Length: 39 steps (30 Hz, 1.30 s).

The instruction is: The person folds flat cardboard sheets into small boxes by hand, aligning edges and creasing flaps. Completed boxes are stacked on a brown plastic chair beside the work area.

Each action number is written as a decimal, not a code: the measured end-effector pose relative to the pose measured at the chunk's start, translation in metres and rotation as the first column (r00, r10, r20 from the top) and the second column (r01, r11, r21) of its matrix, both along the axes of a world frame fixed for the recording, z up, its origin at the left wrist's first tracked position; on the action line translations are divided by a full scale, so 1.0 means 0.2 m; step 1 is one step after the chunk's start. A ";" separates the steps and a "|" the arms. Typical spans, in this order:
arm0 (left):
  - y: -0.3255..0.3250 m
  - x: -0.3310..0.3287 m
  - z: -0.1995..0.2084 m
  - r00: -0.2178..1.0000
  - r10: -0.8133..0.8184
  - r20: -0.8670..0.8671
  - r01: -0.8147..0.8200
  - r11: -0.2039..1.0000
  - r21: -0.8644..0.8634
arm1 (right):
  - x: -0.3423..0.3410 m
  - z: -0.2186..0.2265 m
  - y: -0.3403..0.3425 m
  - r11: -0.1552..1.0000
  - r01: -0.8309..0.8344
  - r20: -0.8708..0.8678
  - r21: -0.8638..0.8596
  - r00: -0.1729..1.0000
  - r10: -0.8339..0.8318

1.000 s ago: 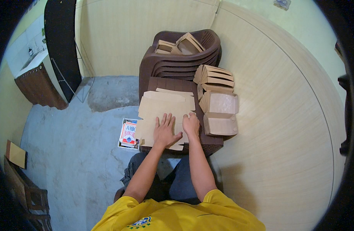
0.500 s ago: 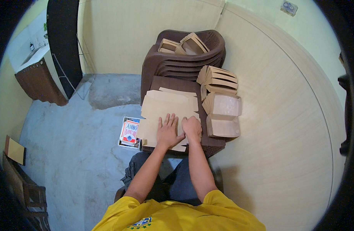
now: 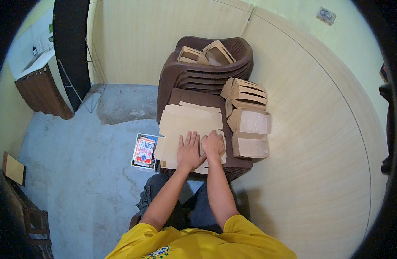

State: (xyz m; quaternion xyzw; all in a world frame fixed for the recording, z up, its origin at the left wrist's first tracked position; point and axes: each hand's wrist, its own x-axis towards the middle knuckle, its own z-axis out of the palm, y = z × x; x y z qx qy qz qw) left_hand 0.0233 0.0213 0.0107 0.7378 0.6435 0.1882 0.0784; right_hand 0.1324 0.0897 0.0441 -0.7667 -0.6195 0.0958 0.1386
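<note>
A flat sheet of brown cardboard (image 3: pixel 177 123), cut with notches and flaps like an unfolded box, lies on a dark brown woven-textured surface (image 3: pixel 237 146). My left hand (image 3: pixel 189 151) rests flat on the sheet, fingers stretched forward and slightly apart. Just to its right, my right hand (image 3: pixel 212 143) is closed and presses on the sheet's right part. Its curled fingers hide whatever may be inside them. Near the wrists, the two thumbs come close together.
Folded cardboard boxes (image 3: pixel 252 121) stand along the right side, by the wall. More boxes (image 3: pixel 218 54) sit on stacked brown plastic chairs (image 3: pixel 164 82) at the far side. A small box with a red, white and blue packet (image 3: pixel 144 149) is on the left.
My right hand has shifted slightly left over the cardboard, closer to my left hand. The left hand stays flat in nearly the same place. The whole view has moved a little.
</note>
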 end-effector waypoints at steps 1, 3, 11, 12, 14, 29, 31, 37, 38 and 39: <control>0.00 0.00 0.00 1.000 0.001 -0.008 -0.001 1.000 -0.013 | 0.01 0.00 0.00 1.000 -0.031 0.034 0.003 0.999 0.031; 0.00 0.00 0.01 1.000 0.005 0.014 -0.005 1.000 -0.001 | 0.02 0.02 0.00 0.996 -0.083 0.061 -0.033 0.995 0.084; 0.02 0.03 -0.01 0.989 0.135 0.060 -0.138 0.990 0.043 | 0.07 0.10 -0.04 0.996 -0.030 -0.060 -0.089 0.998 0.025; 0.02 0.03 -0.01 0.989 0.121 0.079 -0.124 0.992 0.027 | 0.05 0.10 -0.03 0.996 -0.007 -0.058 -0.093 0.998 0.002; 0.03 0.02 -0.02 0.988 0.105 0.117 -0.106 0.994 0.004 | 0.02 0.10 -0.01 0.994 0.043 -0.072 -0.102 0.996 -0.051; 0.05 0.02 -0.03 0.990 0.115 0.081 -0.114 0.993 -0.013 | -0.06 0.10 0.06 0.971 0.147 -0.143 -0.188 0.974 -0.175; 0.06 0.03 -0.04 0.993 0.107 0.044 -0.105 0.993 -0.050 | -0.05 0.07 0.07 0.968 0.162 -0.131 -0.191 0.973 -0.189; 0.04 0.03 -0.01 0.993 0.111 -0.027 -0.112 0.992 -0.063 | -0.08 0.00 0.08 0.969 0.246 -0.020 -0.023 0.969 -0.247; 0.04 0.03 0.00 0.994 0.105 0.007 -0.105 0.994 -0.030 | -0.07 0.00 0.08 0.973 0.231 -0.115 0.019 0.967 -0.227; 0.03 0.02 0.00 0.995 0.095 0.021 -0.095 0.995 -0.030 | -0.06 0.00 0.08 0.981 0.193 -0.216 0.006 0.958 -0.188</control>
